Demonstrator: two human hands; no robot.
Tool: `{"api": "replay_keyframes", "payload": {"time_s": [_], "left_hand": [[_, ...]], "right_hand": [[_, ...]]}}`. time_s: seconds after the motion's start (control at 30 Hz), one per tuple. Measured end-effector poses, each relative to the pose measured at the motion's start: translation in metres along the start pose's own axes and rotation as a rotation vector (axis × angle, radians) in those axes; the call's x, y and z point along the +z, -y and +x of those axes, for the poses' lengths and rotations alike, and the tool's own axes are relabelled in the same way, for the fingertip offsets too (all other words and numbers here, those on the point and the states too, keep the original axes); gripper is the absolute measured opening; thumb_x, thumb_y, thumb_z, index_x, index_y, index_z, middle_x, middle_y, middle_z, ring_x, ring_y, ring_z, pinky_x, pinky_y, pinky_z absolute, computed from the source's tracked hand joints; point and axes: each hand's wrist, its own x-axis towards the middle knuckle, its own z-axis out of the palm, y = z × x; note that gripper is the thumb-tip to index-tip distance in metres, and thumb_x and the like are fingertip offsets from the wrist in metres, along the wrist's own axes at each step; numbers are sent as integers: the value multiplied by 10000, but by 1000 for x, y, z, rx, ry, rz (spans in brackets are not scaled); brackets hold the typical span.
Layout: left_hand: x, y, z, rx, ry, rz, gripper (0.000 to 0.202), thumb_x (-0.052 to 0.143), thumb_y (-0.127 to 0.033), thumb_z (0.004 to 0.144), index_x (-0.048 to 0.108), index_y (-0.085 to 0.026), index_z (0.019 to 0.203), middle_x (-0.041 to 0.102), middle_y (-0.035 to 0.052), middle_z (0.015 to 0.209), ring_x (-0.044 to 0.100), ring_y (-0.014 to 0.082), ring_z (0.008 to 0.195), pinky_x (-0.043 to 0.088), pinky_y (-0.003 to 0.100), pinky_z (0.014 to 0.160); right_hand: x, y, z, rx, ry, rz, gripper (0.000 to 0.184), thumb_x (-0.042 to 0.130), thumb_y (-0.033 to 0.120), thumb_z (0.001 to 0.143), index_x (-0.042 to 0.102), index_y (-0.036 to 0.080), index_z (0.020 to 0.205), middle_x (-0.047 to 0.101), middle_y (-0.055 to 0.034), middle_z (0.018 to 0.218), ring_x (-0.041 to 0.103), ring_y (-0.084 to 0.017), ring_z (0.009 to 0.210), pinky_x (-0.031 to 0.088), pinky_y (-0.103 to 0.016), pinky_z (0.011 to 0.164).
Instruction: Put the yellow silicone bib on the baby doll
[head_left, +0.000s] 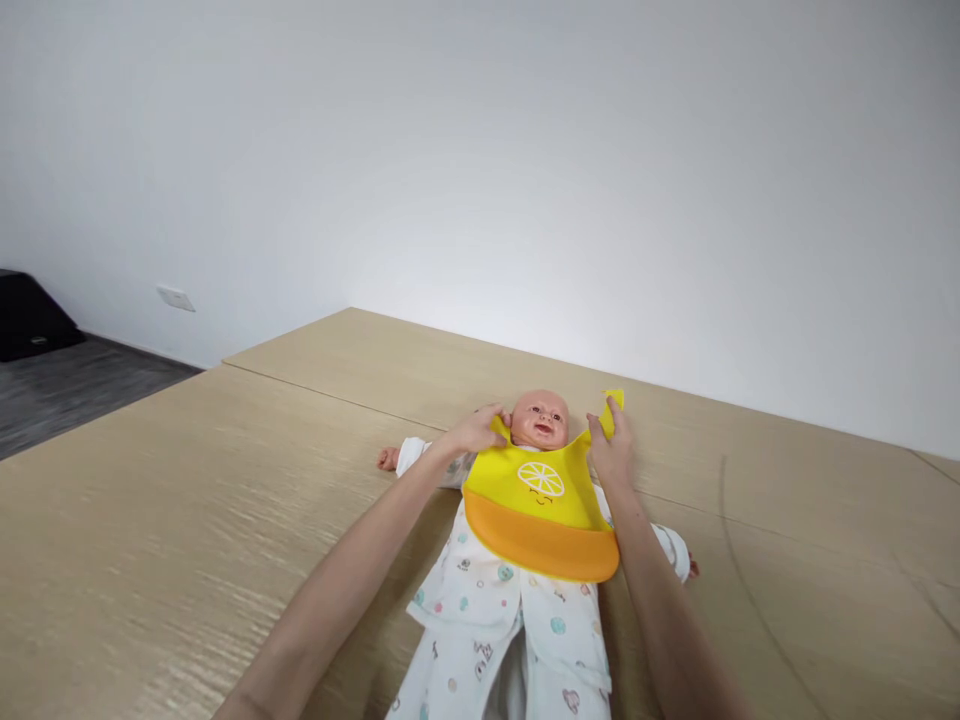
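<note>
A baby doll (540, 418) in white patterned pyjamas lies on its back on a light wooden table (187, 500). A yellow bib (541, 505) with an orange pocket and a lemon print rests on its chest. My left hand (476, 432) pinches the bib's left neck strap beside the doll's head. My right hand (611, 445) pinches the right neck strap, whose tip sticks up next to the doll's other ear.
A white wall (525, 150) rises behind the table. A dark floor (67, 385) and a black object (26, 315) show at the far left, with a wall socket (175, 298) above the floor. A seam runs across the tabletop.
</note>
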Motion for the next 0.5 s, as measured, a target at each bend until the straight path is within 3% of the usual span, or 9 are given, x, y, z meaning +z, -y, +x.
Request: {"api": "replay_keyframes", "payload": {"time_s": [0.1,0.17,0.23,0.33,0.5], "left_hand": [[-2,3,2,15,63,-8,189,561,-129,578,574,-211,748,612,8,844,577,214,830,461,297,685],[-4,2,3,11,56,-9,189,538,-118,587,565,-201,755,609,20,864,572,216,847,457,303,708],[-4,0,3,-19,26,-21,194,524,-116,603,572,-193,774,615,33,892,571,220,867,454,314,735],[0,-4,3,-98,-35,-69,143,516,-156,650,591,-183,769,633,51,906,579,216,847,459,324,729],[13,3,7,-190,-122,-143,138,538,-286,711,590,-167,757,653,55,832,596,200,783,466,297,646]], "right_hand": [[0,-2,0,10,31,-28,630,487,382,775,476,92,1334,434,-119,1382,388,-200,1294,279,-305,1106],[-1,0,0,36,15,-6,598,495,359,753,521,94,1288,507,-125,1309,478,-205,1201,345,-313,1053],[-3,2,0,76,-5,33,578,490,328,736,538,102,1266,601,-124,1168,588,-195,1004,431,-317,939],[-3,3,0,116,-37,60,577,501,309,716,547,109,1255,660,-109,992,624,-177,823,463,-306,837],[-2,-2,2,181,-76,129,492,545,389,687,630,76,1056,652,-139,971,613,-153,646,462,-269,647]]}}
